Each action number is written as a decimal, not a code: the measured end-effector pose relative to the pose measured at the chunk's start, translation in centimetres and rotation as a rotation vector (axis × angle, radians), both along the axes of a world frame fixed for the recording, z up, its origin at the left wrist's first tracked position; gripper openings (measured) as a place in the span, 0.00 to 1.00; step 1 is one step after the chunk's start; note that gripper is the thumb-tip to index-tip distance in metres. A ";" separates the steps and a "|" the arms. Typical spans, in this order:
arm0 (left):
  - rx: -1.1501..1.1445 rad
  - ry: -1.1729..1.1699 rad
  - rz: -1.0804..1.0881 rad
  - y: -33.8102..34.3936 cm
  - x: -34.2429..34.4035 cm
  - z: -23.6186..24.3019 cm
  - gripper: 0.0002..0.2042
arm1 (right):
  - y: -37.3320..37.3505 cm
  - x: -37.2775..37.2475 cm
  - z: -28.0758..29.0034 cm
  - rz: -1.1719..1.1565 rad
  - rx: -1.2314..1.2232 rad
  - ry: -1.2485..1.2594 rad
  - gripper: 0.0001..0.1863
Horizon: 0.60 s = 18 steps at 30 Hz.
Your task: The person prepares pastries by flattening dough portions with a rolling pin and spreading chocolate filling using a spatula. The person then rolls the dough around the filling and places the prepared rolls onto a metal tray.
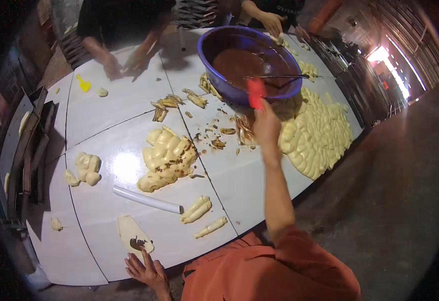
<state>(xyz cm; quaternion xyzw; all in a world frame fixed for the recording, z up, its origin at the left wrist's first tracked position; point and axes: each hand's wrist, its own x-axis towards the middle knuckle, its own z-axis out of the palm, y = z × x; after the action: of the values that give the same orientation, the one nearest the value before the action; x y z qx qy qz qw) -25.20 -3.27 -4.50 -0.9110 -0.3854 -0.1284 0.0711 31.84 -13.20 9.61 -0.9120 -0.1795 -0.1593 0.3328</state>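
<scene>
Dough (129, 229), flattened, lies below-left of the purple basin (229, 88) on my remote view, long axis pointing to the nearer left hand (149, 271), fingers spread; at the basin, my right hand (268, 126) clamps a red scraper (255, 92).

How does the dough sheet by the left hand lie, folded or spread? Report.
Spread: the dough sheet lies flat, its brown paste uncovered.

A bright gap (381, 54) glares right of the grip of the right hand (268, 125); leftward, the tabletop (127, 164) reflects white; surrounding edges curve, darkened.
</scene>
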 end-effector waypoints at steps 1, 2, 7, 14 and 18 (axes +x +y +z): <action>0.002 -0.002 0.006 0.0 -0.1 -0.1 0.25 | 2.2 -0.9 1.4 0.021 -0.043 0.072 0.20; 0.000 -0.007 -0.003 0.0 0.2 0.0 0.25 | 2.3 0.3 1.8 0.011 -0.044 0.067 0.20; -0.081 -0.016 0.025 -0.3 0.8 0.1 0.25 | -1.2 3.6 5.0 -0.108 -0.159 -0.255 0.18; -0.028 -0.042 0.060 -0.5 0.5 -0.5 0.24 | -9.0 1.9 11.5 0.059 -0.667 -0.273 0.20; -0.001 -0.066 0.052 -0.5 0.1 -0.8 0.24 | -6.4 7.1 15.5 0.563 -0.563 -0.269 0.19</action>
<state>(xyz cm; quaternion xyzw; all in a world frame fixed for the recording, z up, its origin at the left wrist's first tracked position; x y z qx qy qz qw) -25.07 -3.78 -5.34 -0.8960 -0.4112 -0.1561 0.0613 38.89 -19.58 25.13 -0.8536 -0.5002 -0.1245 0.0748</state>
